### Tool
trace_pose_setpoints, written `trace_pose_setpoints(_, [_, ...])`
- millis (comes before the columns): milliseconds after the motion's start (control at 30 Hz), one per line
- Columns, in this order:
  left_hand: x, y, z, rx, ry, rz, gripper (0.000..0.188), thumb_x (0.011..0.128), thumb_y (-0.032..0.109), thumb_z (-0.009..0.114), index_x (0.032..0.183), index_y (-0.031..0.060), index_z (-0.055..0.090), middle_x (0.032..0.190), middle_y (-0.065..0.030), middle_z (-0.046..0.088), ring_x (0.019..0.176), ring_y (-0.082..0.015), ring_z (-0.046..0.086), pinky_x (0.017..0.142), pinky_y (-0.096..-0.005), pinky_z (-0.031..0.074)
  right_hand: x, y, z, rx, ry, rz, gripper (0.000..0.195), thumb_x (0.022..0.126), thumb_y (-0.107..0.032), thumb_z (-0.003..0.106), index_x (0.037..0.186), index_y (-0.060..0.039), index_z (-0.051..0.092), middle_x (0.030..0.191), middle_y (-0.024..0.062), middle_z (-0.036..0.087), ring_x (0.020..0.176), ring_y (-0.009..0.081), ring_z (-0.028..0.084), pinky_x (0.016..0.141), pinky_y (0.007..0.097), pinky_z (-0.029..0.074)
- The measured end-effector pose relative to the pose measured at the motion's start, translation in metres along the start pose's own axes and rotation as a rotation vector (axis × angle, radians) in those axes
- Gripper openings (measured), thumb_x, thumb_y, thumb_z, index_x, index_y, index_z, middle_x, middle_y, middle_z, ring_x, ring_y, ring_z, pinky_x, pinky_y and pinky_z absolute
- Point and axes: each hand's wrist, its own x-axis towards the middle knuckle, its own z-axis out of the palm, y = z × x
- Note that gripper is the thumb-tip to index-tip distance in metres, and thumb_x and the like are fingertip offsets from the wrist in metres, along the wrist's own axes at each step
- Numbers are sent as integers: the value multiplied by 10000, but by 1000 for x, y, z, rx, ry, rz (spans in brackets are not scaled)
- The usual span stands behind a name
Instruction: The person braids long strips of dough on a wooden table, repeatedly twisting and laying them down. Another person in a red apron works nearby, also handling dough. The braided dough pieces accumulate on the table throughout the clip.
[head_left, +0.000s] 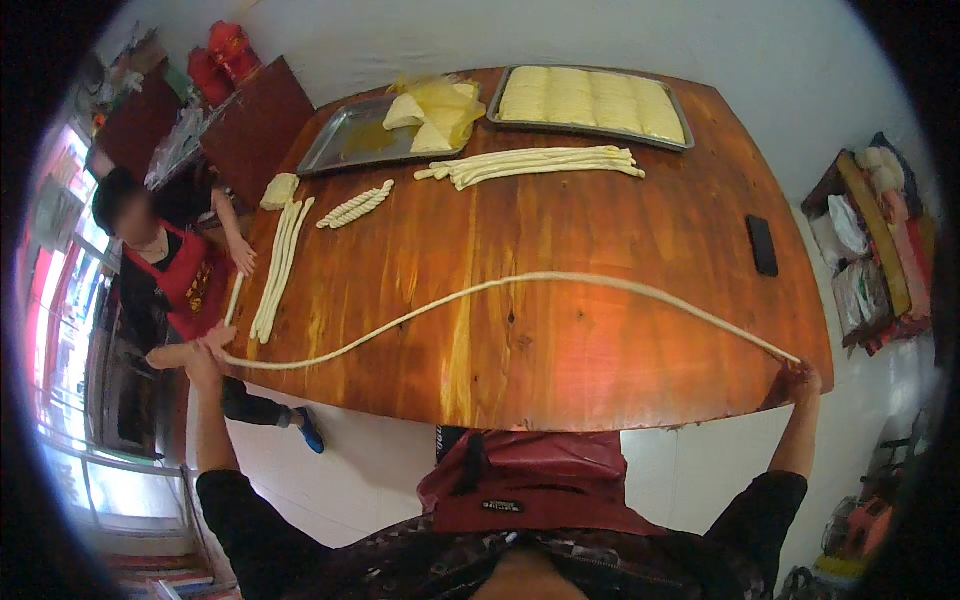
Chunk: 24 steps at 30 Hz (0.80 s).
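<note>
A long, thin rope of dough (420, 310) stretches in a wide curve across the wooden table (570, 360). Its left end meets my left hand (206, 358) at the table's left front corner, where the fingers partly overlap a co-worker's hand. At the right front edge, my right hand (804, 379) grips the other end. The middle of the rope is slightly blurred. Several straight dough strips (281, 274) lie side by side near my left hand. Beyond them rests a twisted dough piece (355, 205).
A co-worker in a red apron (191, 277) stands at the left, hands by a short dough strand (235, 300). Farther back are more dough strips (532, 166), a metal tray (352, 142) with dough pieces, and a full dough tray (592, 101). A black phone (762, 245) lies right.
</note>
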Motion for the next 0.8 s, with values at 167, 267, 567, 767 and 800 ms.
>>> trace_pose_setpoints(167, [62,112,-140,-622,383,101,182,858,174,579,981,47,619,970,-161,623,868,-343,608,719,-393,493,12,-136,14,-449,111,-450,192,907,-190,564,953,-8,523,819,78,561,692,149,517,593,242,403])
trace_pose_setpoints(267, [20,189,-166,-580,362,286,108,841,100,595,939,59,615,911,-129,608,823,-313,594,674,-373,485,-7,-222,99,-813,6,-733,263,921,-204,559,1076,0,503,931,91,579,816,161,543,708,248,411])
trace_pose_setpoints(567, [-142,281,-121,-614,-16,992,345,772,46,560,1114,7,577,1076,-136,613,1002,-316,593,862,-416,485,-289,-108,406,-683,-1000,-945,372,942,-218,532,1209,42,540,1034,100,632,967,190,605,870,308,462])
trace_pose_setpoints(767, [-165,254,-115,-582,-320,967,330,775,56,545,1099,10,593,1119,-126,599,1023,-306,571,835,-416,473,-435,63,417,-612,-1955,-1075,141,826,-118,624,858,-8,707,892,130,657,882,226,632,756,321,486])
trace_pose_setpoints(800, [-162,264,-122,-673,-254,938,297,781,60,547,1069,17,606,1070,-125,604,982,-305,576,819,-411,475,-440,106,412,-631,-2047,-845,135,834,-83,625,927,-28,707,897,112,654,867,242,631,759,333,487])
